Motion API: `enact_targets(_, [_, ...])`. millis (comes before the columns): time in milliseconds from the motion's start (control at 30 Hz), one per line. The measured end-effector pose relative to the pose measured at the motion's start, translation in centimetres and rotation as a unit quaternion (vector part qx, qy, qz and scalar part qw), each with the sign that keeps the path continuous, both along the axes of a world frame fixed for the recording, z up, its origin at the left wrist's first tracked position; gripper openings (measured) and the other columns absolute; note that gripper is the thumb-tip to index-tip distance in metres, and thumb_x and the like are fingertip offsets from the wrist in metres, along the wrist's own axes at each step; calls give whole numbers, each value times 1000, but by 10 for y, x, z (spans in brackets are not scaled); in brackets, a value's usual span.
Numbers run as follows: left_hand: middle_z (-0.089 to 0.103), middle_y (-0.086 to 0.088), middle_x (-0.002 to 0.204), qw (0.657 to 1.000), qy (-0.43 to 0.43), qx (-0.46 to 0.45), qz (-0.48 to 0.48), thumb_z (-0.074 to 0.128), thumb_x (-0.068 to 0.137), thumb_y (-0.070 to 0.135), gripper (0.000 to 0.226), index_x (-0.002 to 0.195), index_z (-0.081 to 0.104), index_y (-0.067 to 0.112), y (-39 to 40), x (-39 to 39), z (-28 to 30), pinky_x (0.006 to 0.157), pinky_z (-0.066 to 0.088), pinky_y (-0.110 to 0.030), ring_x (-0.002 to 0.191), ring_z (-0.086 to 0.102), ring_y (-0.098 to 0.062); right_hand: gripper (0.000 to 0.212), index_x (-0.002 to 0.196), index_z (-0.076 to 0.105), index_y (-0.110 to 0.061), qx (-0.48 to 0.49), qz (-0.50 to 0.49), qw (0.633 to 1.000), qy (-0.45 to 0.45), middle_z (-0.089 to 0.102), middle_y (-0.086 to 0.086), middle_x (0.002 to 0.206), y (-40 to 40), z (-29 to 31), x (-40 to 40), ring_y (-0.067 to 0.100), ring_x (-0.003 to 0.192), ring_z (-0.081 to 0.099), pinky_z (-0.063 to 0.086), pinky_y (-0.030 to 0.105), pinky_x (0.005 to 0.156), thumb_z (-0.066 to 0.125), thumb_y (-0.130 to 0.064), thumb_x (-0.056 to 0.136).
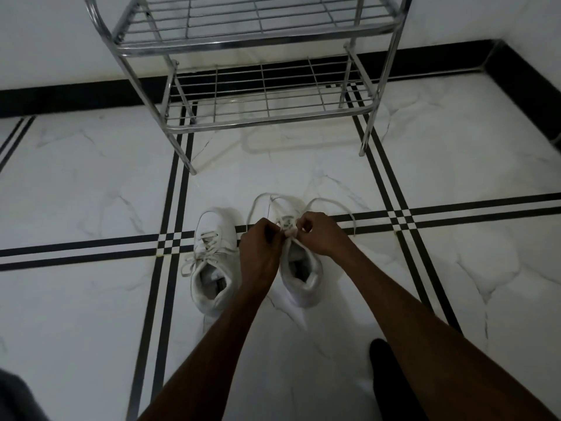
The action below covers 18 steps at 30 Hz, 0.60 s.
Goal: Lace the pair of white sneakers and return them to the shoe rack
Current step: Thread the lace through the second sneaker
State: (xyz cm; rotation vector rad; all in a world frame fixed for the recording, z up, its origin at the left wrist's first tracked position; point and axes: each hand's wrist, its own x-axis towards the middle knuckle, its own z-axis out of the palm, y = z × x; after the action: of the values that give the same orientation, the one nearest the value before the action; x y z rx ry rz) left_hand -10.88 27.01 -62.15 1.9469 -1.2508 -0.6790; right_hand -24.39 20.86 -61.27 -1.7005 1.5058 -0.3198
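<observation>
Two white sneakers stand side by side on the marble floor, toes pointing away from me. The left sneaker (pixel 212 262) is laced, with a loose bow on its tongue. Over the tongue of the right sneaker (pixel 300 275) my left hand (pixel 262 253) and my right hand (pixel 318 235) each pinch a white lace (pixel 331 203). The lace ends loop out past the toe to both sides. My hands hide the upper eyelets and the knot area.
A chrome wire shoe rack (pixel 267 117) with two bare shelves stands straight ahead against the wall. The white marble floor (pixel 91 183) has black inlay stripes. A dark foot or sock (pixel 385 369) rests at the lower right, grey cloth at the lower left.
</observation>
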Motion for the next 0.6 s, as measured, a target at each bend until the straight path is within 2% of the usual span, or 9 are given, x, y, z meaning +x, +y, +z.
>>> enact_targets(100, [68,2,76,999,-38,-14,-10,67,93,24,15,89,64,11,5,2,1,65,48,-33,72,63,-16,5,93,65,-11,-83,19,996,33,71,6,100,7,-4,4,23,92,66,51,32,76,66,-15,89])
enact_targets(167, [66,0,75,998,-56,-13,-16,64,95,23,14,90,62,11,5,2,0,61,41,-31,70,61,-17,4,92,64,-10,-117,-7,993,30,72,8,95,13,-8,5,25,88,67,55,37,75,66,-9,88])
enact_targets(267, [64,-3,73,997,-77,-6,-24,60,98,23,15,89,57,11,2,1,-3,58,37,-32,68,59,-22,9,91,65,-10,-158,-62,985,22,72,8,92,24,-12,9,23,85,66,55,35,70,66,-3,86])
enact_targets(433, [63,-6,71,996,-87,-20,-27,60,97,23,18,88,56,8,7,7,-8,58,41,-37,66,58,-26,6,92,64,-13,-153,-62,986,28,71,7,94,28,-19,13,24,90,66,56,41,76,66,-10,87])
enact_targets(500, [66,-5,74,998,-43,-13,-35,61,97,23,19,87,59,7,10,11,-9,64,49,-41,70,61,-24,6,93,63,-11,-98,-61,993,0,70,6,95,27,-14,14,23,89,65,55,38,76,65,-16,90])
enact_targets(600, [76,-8,88,989,137,34,-43,60,99,27,26,92,69,4,7,21,1,81,57,-42,81,69,-19,13,100,62,-10,-6,-82,993,-88,68,2,98,24,0,15,17,89,63,50,29,73,64,-21,92])
